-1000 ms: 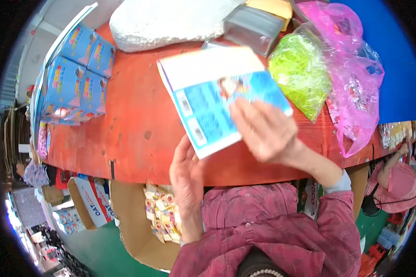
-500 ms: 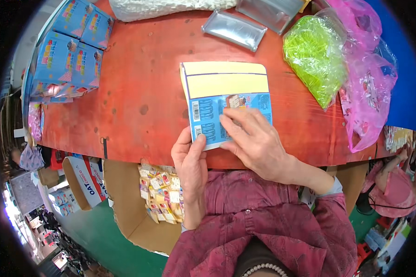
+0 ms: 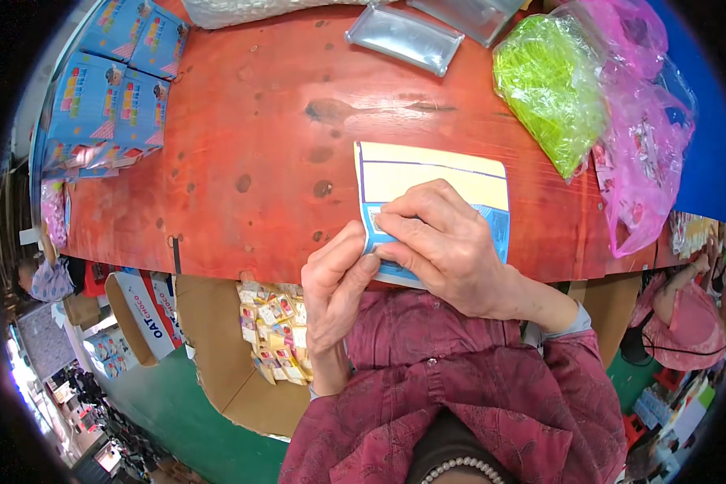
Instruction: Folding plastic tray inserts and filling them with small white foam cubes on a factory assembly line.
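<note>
In front of me, at the table's near edge, I hold a flat blue-and-yellow printed card (image 3: 460,179), its yellow part away from me. It may be a folded carton; I cannot tell. My left hand (image 3: 333,278) is closed on its left edge, thumb and fingers pinching. My right hand (image 3: 452,250) lies over the blue part, thumb and fingertips closed on the card close to the left fingertips. Much of the blue print is hidden under the right hand.
Blue boxes (image 3: 97,101) are stacked at the far left of the red table (image 3: 250,121). Clear plastic trays (image 3: 403,39) lie at the back. A bag of bright green strips (image 3: 544,89) and a pink plastic bag (image 3: 641,161) sit right. Below, a cardboard box (image 3: 218,363) contains small wrapped packets (image 3: 278,327).
The card has shifted right and toward me and now tilts. My left hand has moved up its left edge, and my right fingers have come down beside the left fingertips.
</note>
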The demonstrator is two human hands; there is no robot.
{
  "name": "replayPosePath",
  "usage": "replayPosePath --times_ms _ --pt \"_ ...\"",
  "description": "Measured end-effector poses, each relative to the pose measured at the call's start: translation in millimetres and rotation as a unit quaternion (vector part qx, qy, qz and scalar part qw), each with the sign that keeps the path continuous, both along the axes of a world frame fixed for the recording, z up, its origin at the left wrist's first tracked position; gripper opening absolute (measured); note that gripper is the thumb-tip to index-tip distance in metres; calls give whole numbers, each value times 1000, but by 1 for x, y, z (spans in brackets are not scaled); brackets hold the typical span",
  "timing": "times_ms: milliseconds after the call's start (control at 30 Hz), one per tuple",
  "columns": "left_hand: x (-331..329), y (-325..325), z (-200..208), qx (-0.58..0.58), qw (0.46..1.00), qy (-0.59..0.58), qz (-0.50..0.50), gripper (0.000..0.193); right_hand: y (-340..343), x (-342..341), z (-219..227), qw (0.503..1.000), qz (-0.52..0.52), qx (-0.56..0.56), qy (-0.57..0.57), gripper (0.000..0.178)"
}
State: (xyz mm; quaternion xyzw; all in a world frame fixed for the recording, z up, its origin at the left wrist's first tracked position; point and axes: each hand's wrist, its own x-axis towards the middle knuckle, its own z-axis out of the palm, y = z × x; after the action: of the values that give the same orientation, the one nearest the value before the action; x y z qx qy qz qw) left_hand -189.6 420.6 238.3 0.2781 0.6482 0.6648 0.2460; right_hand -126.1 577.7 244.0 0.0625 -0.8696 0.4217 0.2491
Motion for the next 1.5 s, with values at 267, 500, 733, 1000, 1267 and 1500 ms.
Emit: replayPosePath --times_ms 267,500,733,1000,1267,1500 --pt "0 6 2 -10 990 142 2 9 0 8 11 1000 -12 8 -13 27" --pt "6 7 5 -31 982 189 9 22 -1 18 23 998 -12 -21 -57 28" --pt "7 9 2 -30 985 169 -2 26 -2 19 24 998 -31 -17 -60 21" --pt "8 7 -1 -34 986 163 2 25 -5 18 23 997 -49 -12 -66 14" --pt "6 7 1 -34 981 193 -9 19 -2 15 25 994 -49 -8 -93 8" --pt "2 5 -7 42 992 118 -27 7 -9 16 22 995 -39 -13 -92 15"
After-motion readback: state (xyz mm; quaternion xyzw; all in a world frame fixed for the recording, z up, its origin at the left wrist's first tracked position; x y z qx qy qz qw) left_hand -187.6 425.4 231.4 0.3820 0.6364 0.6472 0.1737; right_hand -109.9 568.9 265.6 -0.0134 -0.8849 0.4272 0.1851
